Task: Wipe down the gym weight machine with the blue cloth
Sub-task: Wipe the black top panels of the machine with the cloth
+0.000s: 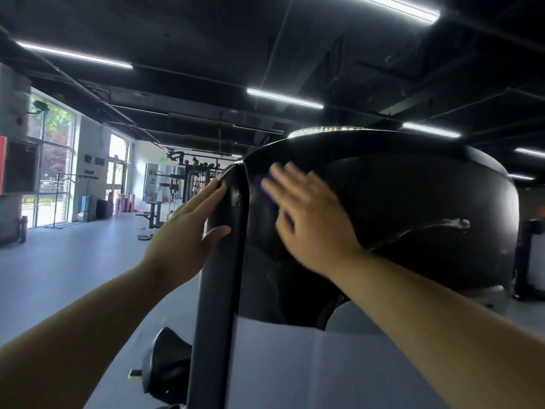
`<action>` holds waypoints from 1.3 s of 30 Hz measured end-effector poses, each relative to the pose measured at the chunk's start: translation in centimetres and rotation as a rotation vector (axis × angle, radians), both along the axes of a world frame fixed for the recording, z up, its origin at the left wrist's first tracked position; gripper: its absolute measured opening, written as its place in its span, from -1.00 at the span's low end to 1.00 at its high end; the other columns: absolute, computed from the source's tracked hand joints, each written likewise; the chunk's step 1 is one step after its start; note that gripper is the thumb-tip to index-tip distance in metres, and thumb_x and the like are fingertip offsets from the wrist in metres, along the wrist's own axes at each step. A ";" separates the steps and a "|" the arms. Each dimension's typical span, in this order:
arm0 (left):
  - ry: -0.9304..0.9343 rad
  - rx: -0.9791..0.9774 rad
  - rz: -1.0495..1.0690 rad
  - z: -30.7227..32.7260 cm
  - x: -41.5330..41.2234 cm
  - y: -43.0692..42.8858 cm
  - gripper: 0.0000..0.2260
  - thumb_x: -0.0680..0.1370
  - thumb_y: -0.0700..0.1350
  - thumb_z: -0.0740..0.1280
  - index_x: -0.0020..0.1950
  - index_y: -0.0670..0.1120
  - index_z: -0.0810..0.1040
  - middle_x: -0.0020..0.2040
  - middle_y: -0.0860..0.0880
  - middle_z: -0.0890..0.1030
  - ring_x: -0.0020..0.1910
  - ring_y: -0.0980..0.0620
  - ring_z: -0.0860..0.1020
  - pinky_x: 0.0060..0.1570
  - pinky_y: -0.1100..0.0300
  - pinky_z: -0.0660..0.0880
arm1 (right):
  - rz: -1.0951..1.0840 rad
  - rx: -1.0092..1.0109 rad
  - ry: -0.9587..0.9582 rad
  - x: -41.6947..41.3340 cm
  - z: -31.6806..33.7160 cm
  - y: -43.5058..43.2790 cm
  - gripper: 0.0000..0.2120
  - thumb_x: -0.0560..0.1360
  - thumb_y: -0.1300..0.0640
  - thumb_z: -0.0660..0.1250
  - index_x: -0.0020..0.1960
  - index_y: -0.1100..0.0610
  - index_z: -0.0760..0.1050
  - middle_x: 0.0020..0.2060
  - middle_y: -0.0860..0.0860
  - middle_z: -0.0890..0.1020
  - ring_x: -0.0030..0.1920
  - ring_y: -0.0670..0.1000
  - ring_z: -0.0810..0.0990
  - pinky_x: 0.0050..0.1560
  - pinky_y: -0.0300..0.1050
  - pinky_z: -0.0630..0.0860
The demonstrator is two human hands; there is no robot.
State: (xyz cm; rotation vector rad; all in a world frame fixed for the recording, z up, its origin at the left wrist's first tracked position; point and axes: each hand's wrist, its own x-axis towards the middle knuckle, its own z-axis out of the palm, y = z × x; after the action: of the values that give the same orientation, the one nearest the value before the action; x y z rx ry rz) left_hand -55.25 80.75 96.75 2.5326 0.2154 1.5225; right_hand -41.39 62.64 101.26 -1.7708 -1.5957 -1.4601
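Head view: the machine fills the centre and right of the frame, a black rounded shroud with a dark upright post along its left edge. The left hand lies flat at centre, fingers straight, resting on the top of that post. Just right of it, the right hand, blurred, spreads flat with straight fingers and presses the cloth against the shroud. The cloth sits under the palm, only blue edges showing by the fingers. Racks stand at centre left beside windows.
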 end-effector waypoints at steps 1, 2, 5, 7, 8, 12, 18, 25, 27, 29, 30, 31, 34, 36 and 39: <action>-0.008 0.009 -0.005 -0.2 0.0 0.1 -0.36 0.58 -0.03 0.33 0.56 0.18 0.07 0.52 0.31 0.03 0.50 0.07 0.25 0.38 -0.06 0.37 | -0.003 -0.145 -0.115 -0.1 -1.6 0.0 -0.50 0.49 0.11 0.10 0.41 0.07 0.47 0.44 0.05 0.43 0.47 0.07 0.34 0.49 0.03 0.15; -0.007 0.009 -0.005 -0.5 -0.1 0.3 -0.34 0.58 -0.04 0.34 0.56 0.18 0.06 0.53 0.28 0.04 0.50 0.09 0.23 0.39 -0.04 0.35 | -0.011 -0.304 -0.210 -0.1 -2.9 -0.2 -0.50 0.50 0.09 0.08 0.41 0.05 0.47 0.44 0.03 0.43 0.47 0.05 0.34 0.49 0.03 0.14; 0.025 -0.010 0.019 -1.5 -0.4 1.0 -0.33 0.57 -0.01 0.33 0.59 0.16 0.04 0.55 0.25 0.06 0.52 0.11 0.18 0.41 -0.06 0.33 | -0.019 -0.379 -0.302 0.5 -1.6 -0.4 -0.50 0.48 0.08 0.08 0.37 0.03 0.51 0.39 0.01 0.49 0.42 0.04 0.42 0.46 0.08 0.21; 0.038 -0.025 0.030 -2.0 -0.6 1.4 -0.32 0.57 0.01 0.33 0.59 0.20 0.04 0.54 0.29 0.06 0.52 0.07 0.22 0.38 -0.10 0.38 | 0.005 -0.156 -0.138 0.0 1.4 0.4 -0.52 0.47 0.13 0.13 0.36 0.07 0.52 0.38 0.05 0.50 0.41 0.09 0.43 0.44 0.15 0.27; 0.045 -0.027 0.031 -2.2 -0.7 1.4 -0.32 0.57 0.01 0.33 0.58 0.22 0.03 0.54 0.32 0.05 0.52 0.06 0.23 0.36 -0.11 0.40 | 0.009 -0.065 -0.045 -0.4 3.0 0.8 -0.53 0.49 0.17 0.16 0.38 0.09 0.50 0.41 0.06 0.47 0.44 0.11 0.39 0.46 0.15 0.25; 0.055 -0.007 0.036 -2.6 -0.8 1.8 -0.32 0.57 0.03 0.33 0.55 0.28 -0.01 0.52 0.36 0.03 0.50 0.08 0.26 0.32 -0.09 0.44 | -0.015 -0.037 0.029 -2.1 4.2 2.8 -0.50 0.50 0.14 0.12 0.42 0.04 0.46 0.46 0.01 0.40 0.50 0.10 0.29 0.50 0.10 0.12; 0.060 0.013 0.043 -3.5 -0.8 1.7 -0.35 0.54 0.15 0.25 0.55 0.28 -0.01 0.54 0.31 0.06 0.45 0.02 0.35 0.29 -0.11 0.46 | -0.011 -0.382 -0.270 -0.3 -5.1 -0.1 -0.52 0.46 0.11 0.17 0.36 0.03 0.52 0.40 -0.01 0.49 0.43 0.06 0.38 0.49 0.02 0.09; 0.044 0.204 0.129 -4.8 -0.4 1.4 -0.40 0.59 0.27 0.03 0.59 0.09 0.10 0.58 0.21 0.01 0.48 -0.12 0.31 0.31 -0.17 0.40 | 0.015 -0.047 -0.056 0.8 -2.5 -1.2 -0.49 0.51 0.18 0.12 0.45 0.09 0.40 0.45 0.03 0.42 0.48 0.04 0.33 0.49 0.08 0.22; 0.057 0.245 0.154 -5.0 -0.3 1.2 -0.40 0.57 0.24 0.02 0.59 0.07 0.12 0.58 0.19 0.00 0.46 -0.13 0.34 0.29 -0.19 0.42 | 0.009 0.090 0.045 0.2 -3.0 -0.3 -0.48 0.51 0.19 0.12 0.46 0.11 0.39 0.47 0.06 0.38 0.50 0.08 0.28 0.51 0.09 0.17; 0.058 0.273 0.163 -5.0 -0.3 0.9 -0.42 0.58 0.20 0.04 0.58 0.05 0.13 0.59 0.15 0.02 0.45 -0.15 0.35 0.27 -0.20 0.43 | -0.018 -0.068 -0.060 0.1 -6.9 0.0 -0.47 0.49 0.17 0.13 0.47 0.10 0.39 0.49 0.05 0.36 0.51 0.08 0.25 0.53 0.05 0.09; 0.055 0.287 0.170 -5.0 -0.3 0.7 -0.43 0.58 0.18 0.04 0.57 0.04 0.16 0.59 0.12 0.06 0.44 -0.15 0.36 0.26 -0.19 0.43 | -0.034 -0.211 -0.166 0.1 -9.4 -0.3 -0.47 0.50 0.15 0.12 0.47 0.09 0.39 0.49 0.04 0.35 0.51 0.06 0.25 0.53 0.02 0.06; 0.056 0.304 0.182 -5.0 -0.3 0.6 -0.45 0.59 0.16 0.05 0.56 0.02 0.18 0.59 0.08 0.10 0.43 -0.16 0.37 0.25 -0.19 0.44 | -0.047 -0.360 -0.262 0.2 -11.5 -0.9 -0.48 0.51 0.14 0.09 0.47 0.08 0.40 0.49 0.03 0.36 0.51 0.05 0.27 0.53 0.01 0.05; 0.077 0.358 0.218 -5.0 -0.3 0.2 -0.48 0.60 0.11 0.08 0.54 0.00 0.22 0.58 -0.03 0.18 0.43 -0.15 0.36 0.24 -0.19 0.44 | -0.030 -0.474 -0.384 1.6 -12.1 -2.8 -0.49 0.52 0.14 0.06 0.44 0.08 0.43 0.45 0.03 0.41 0.47 0.04 0.35 0.49 0.04 0.12; 0.079 0.389 0.229 -4.8 -0.1 -0.2 -0.49 0.60 0.08 0.09 0.54 0.00 0.23 0.58 -0.05 0.20 0.45 -0.13 0.32 0.25 -0.18 0.42 | -0.011 -0.199 -0.214 2.5 -10.0 -3.3 -0.50 0.52 0.17 0.11 0.44 0.09 0.42 0.45 0.04 0.41 0.47 0.06 0.34 0.48 0.08 0.17; 0.054 0.421 0.232 -4.3 0.2 -0.9 -0.51 0.60 0.05 0.09 0.54 0.01 0.23 0.57 -0.07 0.22 0.46 -0.11 0.27 0.26 -0.17 0.39 | -0.004 0.336 0.226 2.1 -7.9 -3.0 -0.51 0.56 0.22 0.13 0.49 0.11 0.34 0.51 0.07 0.32 0.53 0.10 0.22 0.51 0.10 0.15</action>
State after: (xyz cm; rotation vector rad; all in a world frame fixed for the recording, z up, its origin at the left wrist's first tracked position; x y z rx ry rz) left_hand -55.05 79.87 92.44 2.9652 0.2228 1.7422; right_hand -39.29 59.59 93.31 -1.6730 -1.1593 -1.3781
